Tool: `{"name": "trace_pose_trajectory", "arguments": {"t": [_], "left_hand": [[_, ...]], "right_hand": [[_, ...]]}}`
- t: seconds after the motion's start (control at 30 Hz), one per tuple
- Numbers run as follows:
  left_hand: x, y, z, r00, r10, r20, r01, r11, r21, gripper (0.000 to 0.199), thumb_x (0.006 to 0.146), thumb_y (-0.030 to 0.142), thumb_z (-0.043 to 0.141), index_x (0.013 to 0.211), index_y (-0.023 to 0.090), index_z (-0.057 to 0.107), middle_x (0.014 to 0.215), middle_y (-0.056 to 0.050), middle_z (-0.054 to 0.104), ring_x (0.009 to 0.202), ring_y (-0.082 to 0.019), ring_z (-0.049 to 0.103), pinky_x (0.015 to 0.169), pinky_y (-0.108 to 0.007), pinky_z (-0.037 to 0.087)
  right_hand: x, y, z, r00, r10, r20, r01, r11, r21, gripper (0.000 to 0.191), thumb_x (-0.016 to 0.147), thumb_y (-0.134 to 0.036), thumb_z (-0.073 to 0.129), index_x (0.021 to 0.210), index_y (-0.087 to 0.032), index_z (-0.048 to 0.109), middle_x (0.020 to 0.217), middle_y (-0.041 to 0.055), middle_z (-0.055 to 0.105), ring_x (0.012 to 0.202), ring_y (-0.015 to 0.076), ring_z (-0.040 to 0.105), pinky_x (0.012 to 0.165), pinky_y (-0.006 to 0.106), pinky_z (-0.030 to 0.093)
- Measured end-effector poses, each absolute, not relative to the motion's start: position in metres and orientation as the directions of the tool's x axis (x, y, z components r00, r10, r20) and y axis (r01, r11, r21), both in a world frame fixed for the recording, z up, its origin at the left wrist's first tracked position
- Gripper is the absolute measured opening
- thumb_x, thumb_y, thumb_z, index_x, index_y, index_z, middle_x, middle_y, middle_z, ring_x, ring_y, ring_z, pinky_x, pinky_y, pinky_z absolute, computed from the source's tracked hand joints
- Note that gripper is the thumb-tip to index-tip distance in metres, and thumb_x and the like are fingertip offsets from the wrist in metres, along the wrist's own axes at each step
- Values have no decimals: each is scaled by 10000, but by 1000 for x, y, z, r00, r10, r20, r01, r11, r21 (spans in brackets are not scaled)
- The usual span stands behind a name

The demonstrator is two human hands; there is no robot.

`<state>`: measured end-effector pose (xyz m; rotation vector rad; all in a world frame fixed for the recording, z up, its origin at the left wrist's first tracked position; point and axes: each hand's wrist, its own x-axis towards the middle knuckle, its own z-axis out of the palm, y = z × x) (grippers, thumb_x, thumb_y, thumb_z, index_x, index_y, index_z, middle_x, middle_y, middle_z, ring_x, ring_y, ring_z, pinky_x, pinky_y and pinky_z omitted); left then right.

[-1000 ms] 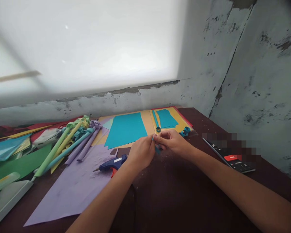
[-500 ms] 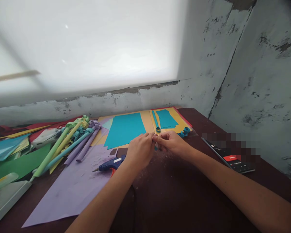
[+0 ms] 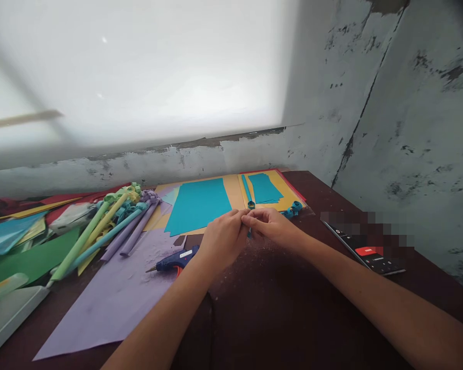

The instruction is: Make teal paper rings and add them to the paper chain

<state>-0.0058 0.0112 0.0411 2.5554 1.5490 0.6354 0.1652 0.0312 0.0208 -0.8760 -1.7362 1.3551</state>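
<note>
Left hand (image 3: 226, 236): fingers curled; pinch hidden, cannot tell.
Right hand (image 3: 272, 226): thumb and finger apparently pinching blue paper piece (image 3: 249, 233).
Blue paper piece: between hands, mostly hidden.
Change: hands nearly unmoved; fine handling apparently continues.

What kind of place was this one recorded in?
Probably a craft corner in a home or small workshop: a glue gun, rolled paper sticks and teal paper sheets lie on a table against a worn wall.
</note>
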Motion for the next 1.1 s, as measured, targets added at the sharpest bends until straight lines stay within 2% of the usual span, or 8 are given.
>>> {"name": "trace_pose_trajectory", "arguments": {"t": [0.2, 0.33, 0.43, 0.53, 0.67, 0.83, 0.97, 1.1], "left_hand": [[-4, 12, 39, 452, 833, 320, 750, -549, 369, 398, 1030, 186, 354, 864, 209, 716, 984, -53, 714, 900, -200, 673, 821, -298, 474], [-4, 11, 35, 412, 845, 340, 773, -522, 360, 363, 1036, 213, 367, 1045, 222, 729, 1026, -59, 728, 921, -223, 684, 788, -310, 489], [-5, 14, 32, 404, 837, 370, 762, -531, 370, 371, 1044, 239, 363, 1077, 244, 732, 1114, -58, 719, 970, -231, 690, 800, -320, 505], [-8, 21, 29, 371, 827, 423, 700, -548, 458, 395, 1059, 302, 360, 1100, 241, 748, 1303, -80, 652, 1111, -240, 666, 916, -350, 511], [-10, 31, 29, 302, 843, 446, 523, -538, 661, 460, 1064, 423, 364, 1138, 225, 772, 1275, -103, 675, 1265, -260, 589, 1047, -380, 477], [-9, 34, 33, 302, 898, 321, 287, -407, 867, 461, 1019, 514, 450, 1121, 214, 786, 1277, -111, 701, 1229, -285, 624, 1009, -386, 516], [-10, 33, 35, 224, 939, 262, 147, -298, 943, 398, 901, 513, 652, 1111, 199, 776, 1103, -99, 770, 1017, -264, 712, 865, -361, 577], [-12, 31, 38, 73, 959, 272, 66, -277, 959, 331, 820, 452, 759, 1002, 177, 782, 905, -77, 788, 835, -216, 731, 794, -339, 598]], "right_hand": [[165, 32, 22, -475, 861, 181, 38, 226, -973, 542, 811, -707, 679, 761, -168, 644, 535, -22, 545, 522, 121, 497, 531, 267, 386], [164, 33, 20, -417, 896, 154, 2, 171, -985, 524, 740, -674, 768, 822, -172, 641, 526, -46, 527, 500, 113, 471, 505, 261, 358], [163, 33, 18, -393, 906, 155, 3, 170, -985, 498, 740, -640, 787, 834, -174, 637, 539, -49, 526, 505, 111, 467, 499, 258, 345], [164, 32, 18, -396, 900, 184, -6, 198, -980, 443, 826, -614, 714, 889, -179, 659, 564, -43, 533, 523, 116, 467, 514, 263, 354], [165, 32, 21, -337, 909, 245, 15, 266, -964, 334, 901, -503, 609, 969, -196, 721, 644, -17, 583, 578, 136, 496, 561, 283, 385], [168, 31, 24, -365, 891, 271, 128, 336, -933, 288, 849, -461, 687, 807, -183, 748, 772, 36, 667, 698, 171, 578, 638, 307, 425], [170, 34, 22, -307, 915, 261, 124, 311, -942, 309, 847, -473, 693, 797, -171, 733, 752, 34, 670, 683, 161, 577, 643, 302, 427], [172, 36, 22, -271, 939, 210, 139, 254, -957, 268, 827, -424, 691, 733, -172, 693, 620, -9, 594, 576, 126, 511, 571, 279, 389]]}}
